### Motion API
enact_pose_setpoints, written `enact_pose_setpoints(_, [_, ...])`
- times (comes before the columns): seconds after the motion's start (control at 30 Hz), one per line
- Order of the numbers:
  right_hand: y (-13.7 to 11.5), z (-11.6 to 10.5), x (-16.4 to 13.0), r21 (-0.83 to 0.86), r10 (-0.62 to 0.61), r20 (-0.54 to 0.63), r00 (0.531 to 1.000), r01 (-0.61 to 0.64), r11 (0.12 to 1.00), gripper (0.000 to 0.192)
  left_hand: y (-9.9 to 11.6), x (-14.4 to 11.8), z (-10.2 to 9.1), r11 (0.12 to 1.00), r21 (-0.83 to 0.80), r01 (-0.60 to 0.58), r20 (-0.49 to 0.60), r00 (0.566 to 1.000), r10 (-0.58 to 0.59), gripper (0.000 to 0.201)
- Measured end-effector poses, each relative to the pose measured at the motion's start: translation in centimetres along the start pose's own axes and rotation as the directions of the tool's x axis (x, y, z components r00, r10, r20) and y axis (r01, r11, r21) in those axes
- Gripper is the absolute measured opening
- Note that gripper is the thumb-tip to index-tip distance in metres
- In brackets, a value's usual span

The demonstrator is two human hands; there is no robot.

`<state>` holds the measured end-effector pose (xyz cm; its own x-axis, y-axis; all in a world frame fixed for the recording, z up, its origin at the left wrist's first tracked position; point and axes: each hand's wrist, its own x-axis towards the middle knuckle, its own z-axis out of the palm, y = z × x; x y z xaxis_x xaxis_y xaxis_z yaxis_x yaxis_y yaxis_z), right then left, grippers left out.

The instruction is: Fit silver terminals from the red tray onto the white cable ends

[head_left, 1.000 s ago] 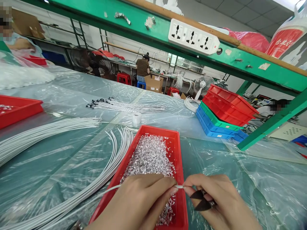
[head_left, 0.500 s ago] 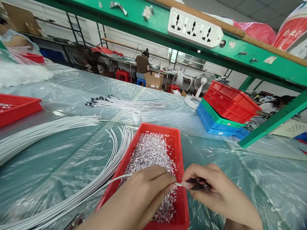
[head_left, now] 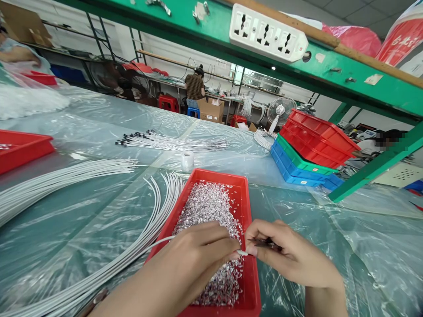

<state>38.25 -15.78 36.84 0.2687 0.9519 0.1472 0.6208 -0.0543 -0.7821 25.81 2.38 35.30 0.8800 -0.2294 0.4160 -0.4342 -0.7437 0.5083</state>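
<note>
My left hand (head_left: 201, 253) pinches the end of a thin white cable (head_left: 157, 242) over a red tray (head_left: 244, 193) filled with small silver metal pieces (head_left: 211, 211). My right hand (head_left: 287, 255) meets it at the cable's tip (head_left: 242, 253), fingertips touching the tip, and holds small dark snips (head_left: 266, 243) in its palm. The cable trails left off the tray toward a curved bundle of white cables (head_left: 145, 233) on the plastic-covered table.
More white cable bundles (head_left: 49, 185) lie left; black-tipped ones (head_left: 158, 141) and a tape roll (head_left: 187, 159) lie farther back. Stacked red, green and blue trays (head_left: 307, 154) stand at right, another red tray (head_left: 20, 149) at far left. A green shelf beam with a power strip (head_left: 267, 33) hangs overhead.
Both hands have moved up and slightly left over the tray, still joined at the cable's tip. The snips are now more hidden inside my right hand.
</note>
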Motion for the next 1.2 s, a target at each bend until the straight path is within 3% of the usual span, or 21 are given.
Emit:
enact_pose_setpoints(0.23, [-0.5,0.4,0.1,0.129,0.019,-0.015,1.0,-0.017,0.992,0.018,-0.5,-0.3,0.0,0.989,-0.007,-0.149,-0.124,0.981,0.147,0.037])
enact_pose_setpoints(0.43, [-0.6,0.9,-0.1,0.079,-0.045,-0.16,0.986,0.058,0.995,0.016,0.0,-0.6,-0.7,0.998,-0.051,-0.023,-0.069,0.997,0.019,0.021])
enact_pose_setpoints(0.77, [-0.4,0.4,-0.8,-0.014,-0.051,-0.1,0.994,0.05,0.999,0.016,-0.2,-0.5,0.0,0.994,-0.102,0.036,0.037,0.999,-0.032,0.022])
enact_pose_setpoints(0.97, [-0.5,0.5,-0.7,0.077,-0.038,-0.067,0.997,0.043,0.996,0.015,-0.1,-0.5,-0.4,0.987,-0.156,-0.047,-0.005,0.999,0.047,0.03])
enact_pose_setpoints(1.2, [-0.5,0.9,0.0,0.269,-0.074,-0.09,0.993,0.095,0.958,0.011,-0.3,-0.4,-0.2,0.977,-0.01,-0.215,-0.13,0.969,0.212,0.026])
